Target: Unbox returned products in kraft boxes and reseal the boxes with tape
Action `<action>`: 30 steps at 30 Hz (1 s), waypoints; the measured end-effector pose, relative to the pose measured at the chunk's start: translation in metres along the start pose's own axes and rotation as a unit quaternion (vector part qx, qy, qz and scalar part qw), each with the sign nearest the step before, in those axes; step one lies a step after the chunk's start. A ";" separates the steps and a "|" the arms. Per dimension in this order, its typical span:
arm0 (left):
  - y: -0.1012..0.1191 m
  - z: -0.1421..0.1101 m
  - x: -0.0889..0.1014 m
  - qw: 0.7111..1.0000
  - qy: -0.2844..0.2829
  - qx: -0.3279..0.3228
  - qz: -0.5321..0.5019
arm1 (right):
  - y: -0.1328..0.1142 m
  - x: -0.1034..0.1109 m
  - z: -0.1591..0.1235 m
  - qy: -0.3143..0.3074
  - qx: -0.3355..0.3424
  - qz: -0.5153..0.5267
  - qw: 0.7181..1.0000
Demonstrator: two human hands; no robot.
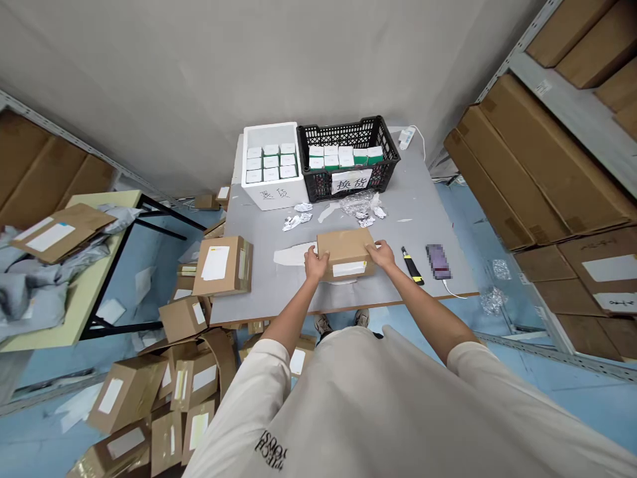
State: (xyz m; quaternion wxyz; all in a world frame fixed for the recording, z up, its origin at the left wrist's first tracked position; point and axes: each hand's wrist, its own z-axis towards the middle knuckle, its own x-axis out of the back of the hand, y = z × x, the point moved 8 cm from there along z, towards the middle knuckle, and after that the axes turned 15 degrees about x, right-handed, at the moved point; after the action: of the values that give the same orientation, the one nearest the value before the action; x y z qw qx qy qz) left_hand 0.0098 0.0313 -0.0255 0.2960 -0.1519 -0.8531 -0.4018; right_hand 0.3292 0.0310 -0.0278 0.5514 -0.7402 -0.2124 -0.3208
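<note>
A closed cardboard box (346, 245) with a white label on its near side is between my hands, close to the front of the grey table (279, 292). My left hand (315, 263) grips its left end, thumb toward the top edge. At the right end, my right hand (381, 253) holds it with bent fingers. Whether the box rests on the table or is slightly raised, I cannot tell. Right of my right hand lies a black and yellow utility knife (412, 266), with a phone (438, 261) on a white cable beyond it.
A labelled carton (222, 266) stands at the table's left. Behind are a white foam box (276, 194) and a black crate (343, 189), both holding small white-and-green boxes. Crumpled paper (297, 220) and clear plastic (359, 202) lie between. Several cartons (127, 392) pile on the floor, left.
</note>
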 end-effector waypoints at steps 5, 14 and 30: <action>-0.026 0.007 -0.018 0.999 -0.020 0.022 0.045 | 0.029 -0.018 -0.011 -0.078 -0.026 -0.011 0.997; -0.028 0.018 -0.029 0.998 -0.052 0.002 -0.037 | 0.032 -0.027 0.000 -0.031 0.022 0.052 0.998; 0.039 0.001 -0.005 0.981 -0.060 -0.060 -0.173 | -0.005 0.016 0.010 0.134 0.022 0.187 0.973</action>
State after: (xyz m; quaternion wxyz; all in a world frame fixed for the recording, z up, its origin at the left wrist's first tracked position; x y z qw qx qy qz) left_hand 0.0327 0.0567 -0.0061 0.1611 -0.0435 -0.8572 -0.4872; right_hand 0.3397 0.0417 -0.0146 0.6413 -0.7048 -0.0017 -0.3034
